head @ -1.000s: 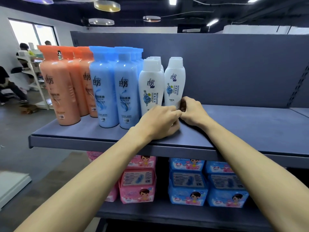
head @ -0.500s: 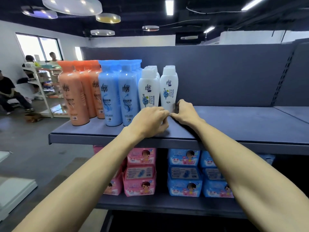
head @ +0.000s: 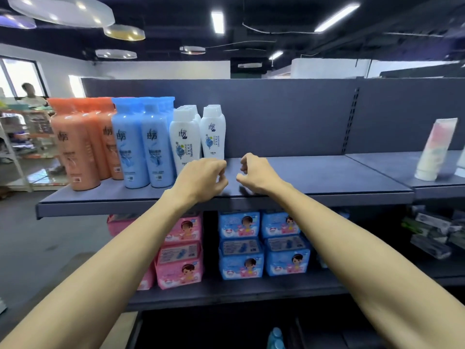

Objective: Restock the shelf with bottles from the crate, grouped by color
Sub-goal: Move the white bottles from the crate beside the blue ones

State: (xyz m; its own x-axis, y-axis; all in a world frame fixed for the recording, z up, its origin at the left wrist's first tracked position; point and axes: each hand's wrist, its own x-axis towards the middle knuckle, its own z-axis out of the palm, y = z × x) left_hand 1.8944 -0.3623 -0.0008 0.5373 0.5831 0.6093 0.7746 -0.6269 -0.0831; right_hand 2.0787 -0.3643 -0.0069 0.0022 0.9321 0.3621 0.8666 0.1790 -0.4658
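Note:
On the grey shelf (head: 314, 177) stand three colour groups: orange bottles (head: 75, 147) at the left, blue bottles (head: 143, 147) in the middle, and two rows of white bottles (head: 212, 137) to their right. My left hand (head: 201, 180) hovers just in front of the white bottles, fingers loosely curled and holding nothing. My right hand (head: 259, 175) hangs beside it, a small gap apart, also loosely curled and holding nothing. Neither hand touches a bottle. Blue bottle caps (head: 275, 338) show at the bottom edge, below the shelves.
The shelf is bare to the right of the white bottles. A pale upright tube (head: 435, 149) stands on the neighbouring shelf at the right. Pink packs (head: 181, 263) and blue packs (head: 261, 248) fill the shelf below. A person (head: 30, 94) stands far back left.
Both hands have let go of the front white bottle and drawn back toward the shelf's front edge, separating slightly. My head has moved back, showing more of the shelf's right side.

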